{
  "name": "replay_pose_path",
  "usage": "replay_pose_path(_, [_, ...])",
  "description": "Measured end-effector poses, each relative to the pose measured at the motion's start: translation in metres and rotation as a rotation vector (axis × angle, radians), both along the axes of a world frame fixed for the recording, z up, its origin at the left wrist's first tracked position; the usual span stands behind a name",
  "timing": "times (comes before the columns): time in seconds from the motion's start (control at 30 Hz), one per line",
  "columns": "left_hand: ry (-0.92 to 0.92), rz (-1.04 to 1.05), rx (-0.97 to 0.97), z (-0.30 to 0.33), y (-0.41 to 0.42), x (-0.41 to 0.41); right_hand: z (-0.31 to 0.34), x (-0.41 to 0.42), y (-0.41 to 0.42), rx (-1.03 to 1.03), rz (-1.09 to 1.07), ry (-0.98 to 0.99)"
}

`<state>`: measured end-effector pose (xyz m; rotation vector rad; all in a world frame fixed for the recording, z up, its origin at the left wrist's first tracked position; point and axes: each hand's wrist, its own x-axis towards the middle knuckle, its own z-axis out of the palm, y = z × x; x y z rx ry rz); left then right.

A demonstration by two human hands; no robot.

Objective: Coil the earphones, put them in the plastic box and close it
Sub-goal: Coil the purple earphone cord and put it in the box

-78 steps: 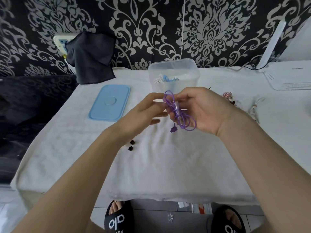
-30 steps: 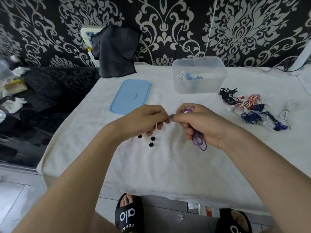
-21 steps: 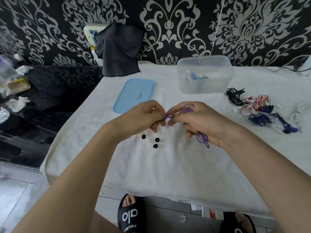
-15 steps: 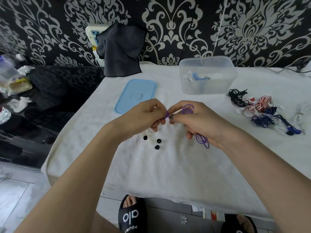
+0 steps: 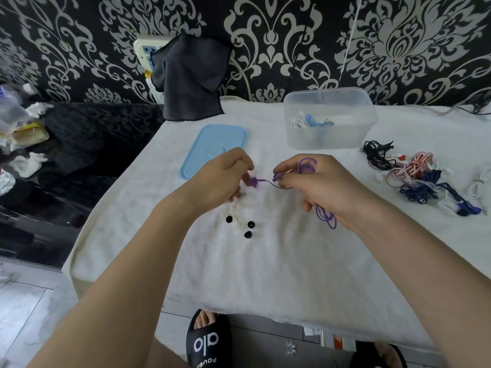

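The purple earphones, light, limp and springy, look best held at the bundle the right hand pinches, while the left hand pinches one earbud end

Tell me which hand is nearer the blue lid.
Left. The left hand overlaps the blue lid's near edge; the right hand is further right, clear of it.

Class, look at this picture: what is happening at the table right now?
A person is coiling purple earphones. The right hand holds the looped cord; the left hand pinches its free end. The clear plastic box stands open with some earphones already inside, its blue lid lying beside it. More tangled earphones wait at the right.
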<state>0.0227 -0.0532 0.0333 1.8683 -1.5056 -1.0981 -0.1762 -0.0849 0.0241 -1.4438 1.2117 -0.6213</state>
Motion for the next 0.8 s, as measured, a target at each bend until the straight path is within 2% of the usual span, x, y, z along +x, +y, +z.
replay_pose_path(0.07, [-0.202,-0.042,-0.038,-0.005,0.001,0.006,0.0,-0.004,-0.001,-0.068,-0.008,0.084])
replay_pose_path(0.2, [-0.312,-0.077,-0.039,-0.007,0.003,0.014,0.001,-0.007,-0.002,-0.087,0.001,0.101])
replay_pose_path(0.3, [-0.328,-0.115,-0.047,-0.006,0.004,0.02,0.001,-0.006,-0.002,-0.082,0.002,0.113])
replay_pose_path(0.43, [-0.297,-0.275,0.0,-0.01,0.007,0.018,0.001,-0.004,-0.001,-0.076,0.029,0.124])
replay_pose_path(0.7, [-0.388,-0.325,-0.043,-0.024,0.003,0.009,0.004,-0.004,0.0,-0.038,0.036,0.104])
replay_pose_path(0.8, [-0.324,-0.316,-0.085,-0.021,0.005,0.008,0.006,-0.004,0.0,-0.026,0.024,0.07])
